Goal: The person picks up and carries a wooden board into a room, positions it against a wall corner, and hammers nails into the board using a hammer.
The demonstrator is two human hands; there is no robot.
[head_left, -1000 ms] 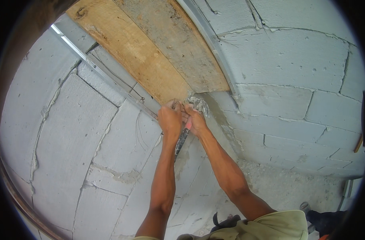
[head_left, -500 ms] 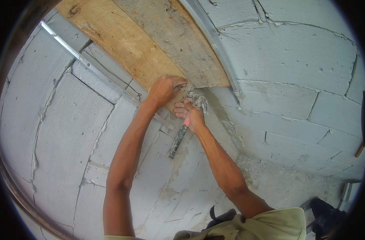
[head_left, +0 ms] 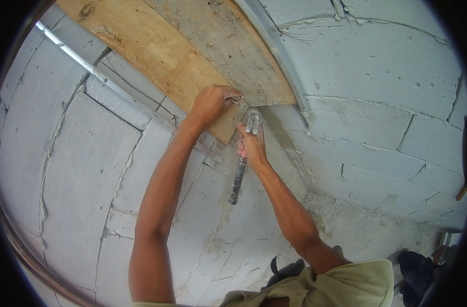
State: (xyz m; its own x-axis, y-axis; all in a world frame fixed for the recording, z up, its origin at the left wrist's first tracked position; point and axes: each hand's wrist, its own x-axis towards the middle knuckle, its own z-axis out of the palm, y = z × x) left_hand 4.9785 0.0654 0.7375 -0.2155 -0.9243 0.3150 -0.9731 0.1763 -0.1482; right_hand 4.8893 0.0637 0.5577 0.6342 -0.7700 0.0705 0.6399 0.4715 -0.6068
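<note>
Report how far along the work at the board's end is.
Done: the wooden board sits against the block wall. In hand: the left hand pinches a nail at the board's end; the right hand grips a hammer. Left: the nail is not yet driven.

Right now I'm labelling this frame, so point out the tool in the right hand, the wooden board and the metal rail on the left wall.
tool [head_left: 238, 176], head view, on its handle.
wooden board [head_left: 151, 48], head view, on its face.
metal rail [head_left: 90, 69], head view, mid-length.

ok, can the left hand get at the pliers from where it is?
Probably yes. The left hand rests on the wooden board right beside the pliers held in the right hand, with nothing between them.
</note>
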